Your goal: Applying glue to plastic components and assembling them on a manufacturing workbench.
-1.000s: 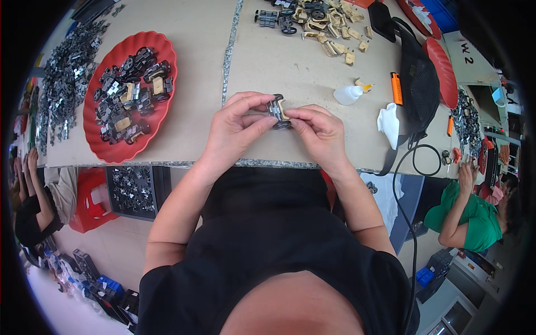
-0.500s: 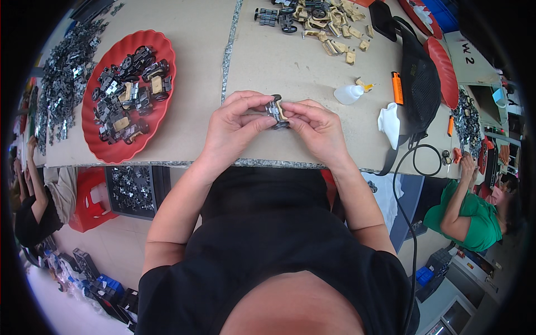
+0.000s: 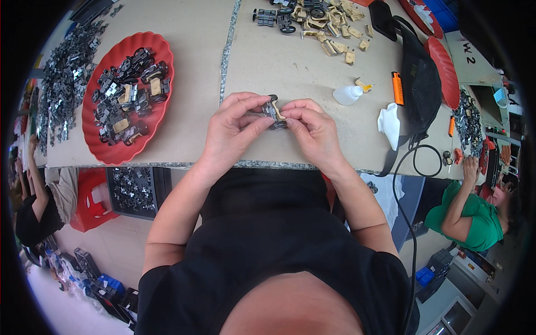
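Between my two hands, just above the near part of the table, is a small toy car chassis point(image 3: 271, 113) in black and grey with dark wheels. My left hand point(image 3: 237, 123) pinches its left side between thumb and fingers. At its right side, my right hand point(image 3: 312, 125) grips a tan plastic part point(image 3: 278, 111) that sits against the chassis; whether the two are joined I cannot tell. To the left, a red scalloped tray point(image 3: 169, 61) holds several similar chassis, some with tan parts on them.
Tan parts point(image 3: 329, 28) and a few chassis point(image 3: 267, 18) lie at the far side. On the right are a white squeeze bottle point(image 3: 348, 95), an orange lighter-like object point(image 3: 397, 88), a black mesh bag point(image 3: 420, 78) and a cable point(image 3: 395, 184). A person in green point(image 3: 469, 215) works at right.
The chassis has tilted slightly in my fingers, and my right fingers have shifted a little along the tan part. The red tray looks almost the same.
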Demonstrator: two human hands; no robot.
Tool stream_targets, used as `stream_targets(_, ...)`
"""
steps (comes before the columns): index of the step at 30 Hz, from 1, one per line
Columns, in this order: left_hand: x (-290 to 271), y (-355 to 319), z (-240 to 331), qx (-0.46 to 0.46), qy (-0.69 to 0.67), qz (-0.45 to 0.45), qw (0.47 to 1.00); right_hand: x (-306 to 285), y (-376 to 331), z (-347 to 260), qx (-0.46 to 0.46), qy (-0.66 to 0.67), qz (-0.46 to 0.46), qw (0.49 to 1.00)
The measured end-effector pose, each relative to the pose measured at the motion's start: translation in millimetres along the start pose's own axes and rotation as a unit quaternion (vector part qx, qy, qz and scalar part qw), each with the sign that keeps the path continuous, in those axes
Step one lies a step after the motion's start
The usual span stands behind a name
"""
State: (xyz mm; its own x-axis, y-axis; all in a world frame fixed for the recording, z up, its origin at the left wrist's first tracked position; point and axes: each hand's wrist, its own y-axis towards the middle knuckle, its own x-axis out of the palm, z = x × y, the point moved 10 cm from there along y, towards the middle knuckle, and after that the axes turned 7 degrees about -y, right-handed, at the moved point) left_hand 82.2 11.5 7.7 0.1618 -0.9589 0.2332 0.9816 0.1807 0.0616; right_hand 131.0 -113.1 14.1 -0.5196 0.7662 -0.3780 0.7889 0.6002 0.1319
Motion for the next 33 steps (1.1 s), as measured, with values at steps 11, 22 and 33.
stream_targets(11, -1, 0, 3, -0.001, -0.008, -0.002, 1.0, 2, -1, 4, 0.012, 0.074, -0.003, 0.997)
stream_targets(22, -4, 2, 0, -0.022, -0.003, -0.013, 1.0, 5, -2, 0, -0.01, 0.038, -0.003, 0.999)
stream_targets(33, -1, 0, 5, -0.006, 0.009, -0.012, 1.0, 5, 1, 10, 0.032, 0.118, -0.028, 0.992)
